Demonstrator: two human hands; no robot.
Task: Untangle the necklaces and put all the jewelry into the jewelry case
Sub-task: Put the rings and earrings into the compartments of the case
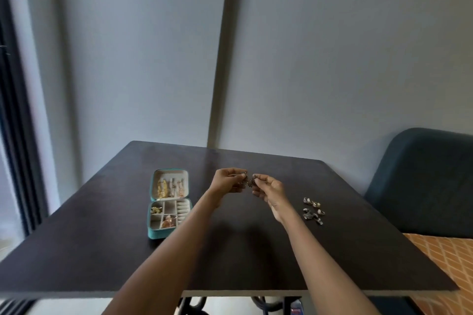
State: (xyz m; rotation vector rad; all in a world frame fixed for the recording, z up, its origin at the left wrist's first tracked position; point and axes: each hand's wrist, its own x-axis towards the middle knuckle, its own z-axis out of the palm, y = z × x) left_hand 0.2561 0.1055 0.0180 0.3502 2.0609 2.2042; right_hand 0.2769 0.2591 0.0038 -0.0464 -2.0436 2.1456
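Both your hands, left hand (226, 180) and right hand (268, 190), pinch what looks like a small dark tangled necklace (248, 181) above the dark surface (230, 250), drawing it apart beside the open teal jewelry case (153, 234).

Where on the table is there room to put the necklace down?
Bare dark wooden table lies near the front edge, between the open teal jewelry case and the small silver jewelry pieces. Those two spots are crowded.
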